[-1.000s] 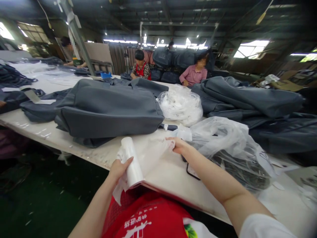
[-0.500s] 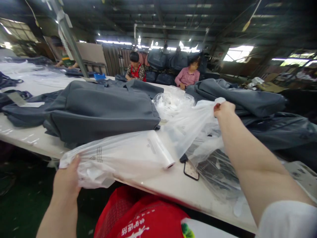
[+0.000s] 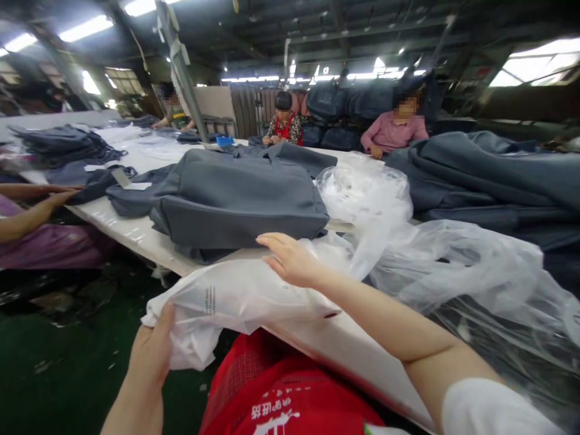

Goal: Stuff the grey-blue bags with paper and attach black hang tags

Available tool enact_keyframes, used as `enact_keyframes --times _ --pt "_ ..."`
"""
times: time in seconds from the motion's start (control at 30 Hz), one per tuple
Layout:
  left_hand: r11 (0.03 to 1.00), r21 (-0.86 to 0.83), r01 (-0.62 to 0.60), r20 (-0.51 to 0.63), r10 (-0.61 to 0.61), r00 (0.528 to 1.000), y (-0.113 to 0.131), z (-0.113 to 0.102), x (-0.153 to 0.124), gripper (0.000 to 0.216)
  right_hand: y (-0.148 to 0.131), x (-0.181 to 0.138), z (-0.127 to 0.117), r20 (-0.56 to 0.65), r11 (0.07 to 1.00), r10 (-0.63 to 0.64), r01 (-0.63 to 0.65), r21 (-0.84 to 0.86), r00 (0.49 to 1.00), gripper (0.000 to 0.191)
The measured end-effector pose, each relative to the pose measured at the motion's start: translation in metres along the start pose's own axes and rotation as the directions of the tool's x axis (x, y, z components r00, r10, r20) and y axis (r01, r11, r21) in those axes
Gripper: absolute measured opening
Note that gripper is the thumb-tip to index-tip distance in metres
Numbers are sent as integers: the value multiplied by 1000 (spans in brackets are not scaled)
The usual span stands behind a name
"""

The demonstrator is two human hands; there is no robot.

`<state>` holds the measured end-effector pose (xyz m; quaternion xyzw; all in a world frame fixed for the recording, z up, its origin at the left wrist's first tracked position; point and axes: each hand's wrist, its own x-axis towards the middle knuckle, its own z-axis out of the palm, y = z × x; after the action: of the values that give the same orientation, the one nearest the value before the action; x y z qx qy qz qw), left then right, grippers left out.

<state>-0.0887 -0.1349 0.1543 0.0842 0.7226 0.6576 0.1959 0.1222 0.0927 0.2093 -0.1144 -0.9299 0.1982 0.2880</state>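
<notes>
My left hand (image 3: pixel 151 353) is closed on the near end of a white plastic bag roll (image 3: pixel 235 299) that lies across the table's front edge. My right hand (image 3: pixel 290 260) rests flat on top of that plastic with its fingers stretched out. Just beyond it sits a large grey bag (image 3: pixel 235 199) on the white table (image 3: pixel 131 232). A sheet of clear plastic (image 3: pixel 376 241) trails from the roll toward the right.
Loose clear plastic bags (image 3: pixel 457 272) are heaped at right, with more grey bags (image 3: pixel 489 175) behind. Another person's arm (image 3: pixel 31 214) reaches onto the table at left. Three people sit at the far side. The dark floor lies below left.
My right hand came down from holding plastic up at the right and now lies flat on the roll. My left hand still holds the roll's end. The view shifted left.
</notes>
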Motion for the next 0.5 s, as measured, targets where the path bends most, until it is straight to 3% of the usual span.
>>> enact_keyframes --times 0.1,0.23,0.37,0.5 --pt "994 -90 64 5 -64 998 16 5 -20 35 -4 29 53 224 959 -13 -51 278 974 40" --pt "983 -180 37 10 -36 999 22 0 -20 40 6 43 101 470 770 82 -355 530 879 36" --pt "979 -206 -17 26 22 999 15 -11 -6 50 19 31 115 447 636 128 -419 648 885 37" --pt "924 -369 102 131 -57 990 7 -2 0 41 29 20 113 406 689 167 -401 604 899 40"
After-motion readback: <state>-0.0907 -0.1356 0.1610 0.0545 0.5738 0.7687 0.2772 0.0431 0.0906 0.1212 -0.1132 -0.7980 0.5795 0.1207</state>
